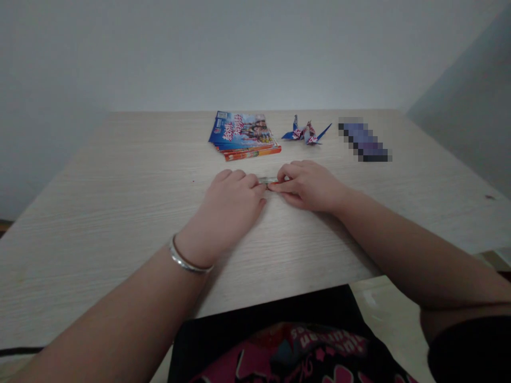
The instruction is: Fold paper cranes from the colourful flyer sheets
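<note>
My left hand (231, 205) and my right hand (309, 185) rest close together on the wooden table (120, 202), fingers curled. Between their fingertips lies a small folded strip of printed paper (270, 181), pinched by both hands and mostly hidden. A silver bracelet (186, 261) circles my left wrist. Behind the hands lies a stack of colourful printed sheets (242, 135), and to its right stands a folded paper crane (305, 133) in blue and red print.
A blurred dark purple object (365, 141) lies at the back right of the table. A plain wall stands behind. The table's near edge runs just before my lap, and the floor shows at the right.
</note>
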Tool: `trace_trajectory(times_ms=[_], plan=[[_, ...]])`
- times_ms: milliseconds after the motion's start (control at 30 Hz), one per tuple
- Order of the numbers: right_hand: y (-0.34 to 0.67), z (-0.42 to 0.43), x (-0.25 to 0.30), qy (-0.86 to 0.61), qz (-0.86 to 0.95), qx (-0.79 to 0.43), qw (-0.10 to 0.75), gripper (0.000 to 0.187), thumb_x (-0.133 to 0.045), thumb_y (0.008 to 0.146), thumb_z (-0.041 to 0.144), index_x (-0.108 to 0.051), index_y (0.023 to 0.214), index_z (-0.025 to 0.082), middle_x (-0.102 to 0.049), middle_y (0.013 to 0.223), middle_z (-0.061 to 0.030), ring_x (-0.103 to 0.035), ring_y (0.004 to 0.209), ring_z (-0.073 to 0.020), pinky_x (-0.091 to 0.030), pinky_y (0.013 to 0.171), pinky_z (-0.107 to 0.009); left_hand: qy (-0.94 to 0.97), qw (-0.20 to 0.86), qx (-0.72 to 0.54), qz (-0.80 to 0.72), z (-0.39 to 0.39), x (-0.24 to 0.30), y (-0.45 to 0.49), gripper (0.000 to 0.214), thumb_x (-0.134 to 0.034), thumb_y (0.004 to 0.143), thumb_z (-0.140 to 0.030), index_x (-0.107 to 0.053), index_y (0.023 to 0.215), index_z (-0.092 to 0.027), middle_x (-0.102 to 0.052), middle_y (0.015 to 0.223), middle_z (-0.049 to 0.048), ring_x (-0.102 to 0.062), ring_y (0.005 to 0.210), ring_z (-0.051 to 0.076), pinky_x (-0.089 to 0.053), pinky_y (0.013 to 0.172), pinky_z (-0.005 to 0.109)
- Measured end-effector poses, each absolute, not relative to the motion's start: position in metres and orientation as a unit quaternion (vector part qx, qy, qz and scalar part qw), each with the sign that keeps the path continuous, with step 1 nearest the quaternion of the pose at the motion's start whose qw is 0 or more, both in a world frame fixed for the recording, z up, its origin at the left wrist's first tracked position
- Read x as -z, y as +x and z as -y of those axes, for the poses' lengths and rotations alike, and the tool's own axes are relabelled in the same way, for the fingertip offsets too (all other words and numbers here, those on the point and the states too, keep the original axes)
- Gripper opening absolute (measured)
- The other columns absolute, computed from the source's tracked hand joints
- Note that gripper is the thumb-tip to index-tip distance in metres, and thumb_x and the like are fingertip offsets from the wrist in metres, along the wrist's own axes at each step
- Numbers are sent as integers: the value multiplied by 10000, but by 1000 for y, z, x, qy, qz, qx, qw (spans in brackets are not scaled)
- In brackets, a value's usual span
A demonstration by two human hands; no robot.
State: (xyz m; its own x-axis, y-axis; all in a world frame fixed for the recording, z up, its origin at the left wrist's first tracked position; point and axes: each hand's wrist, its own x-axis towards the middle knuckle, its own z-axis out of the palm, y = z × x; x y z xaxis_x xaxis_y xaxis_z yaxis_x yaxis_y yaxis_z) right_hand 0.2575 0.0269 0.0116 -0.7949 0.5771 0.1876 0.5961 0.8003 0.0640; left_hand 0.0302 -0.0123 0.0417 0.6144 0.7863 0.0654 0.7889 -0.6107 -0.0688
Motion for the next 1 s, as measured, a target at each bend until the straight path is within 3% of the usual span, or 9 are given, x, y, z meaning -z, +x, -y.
trace_trajectory(times_ms=[167,300,633,867,1000], plan=[[255,-24,-14,-322,942,51,74,349,-553,979,253,-776,1245,223,-745,1082,-125,-614,931,-240,-383,785,-360,-897,51,-12,440,16,-35,35,333,-491,1027,-232,-715,1257,-144,-736,1152,139,-671,1068,330,-501,911,455],[253,-20,-16,-343,935,54,69,305,-585,949,241,-804,1161,233,-762,1024,-102,-621,906,-239,-374,785,-370,-890,49,-23,453,17,-36,34,337,-499,1015,-228,-709,1268,-154,-730,1136,141,-672,1062,330,-493,886,444],[263,-23,-18,-338,937,35,76,270,-581,1000,304,-832,1090,264,-779,1108,-64,-627,961,-239,-370,830,-392,-882,50,-48,465,17,-43,31,333,-433,1040,-243,-735,1165,-176,-719,1056,135,-682,997,322,-467,794,417],[260,-22,-19,-323,941,39,89,275,-580,992,275,-837,1055,203,-785,1098,-101,-629,978,-249,-419,848,-395,-878,52,-75,469,19,-51,29,329,-445,1028,-301,-744,1064,-170,-759,1106,128,-697,1030,344,-462,852,462],[262,-23,-13,-292,946,48,132,275,-575,986,250,-841,987,181,-807,1059,-86,-637,925,-235,-462,830,-381,-891,39,-48,451,18,-51,29,339,-442,1028,-298,-717,1185,-178,-770,1163,119,-719,1019,327,-483,869,457]])
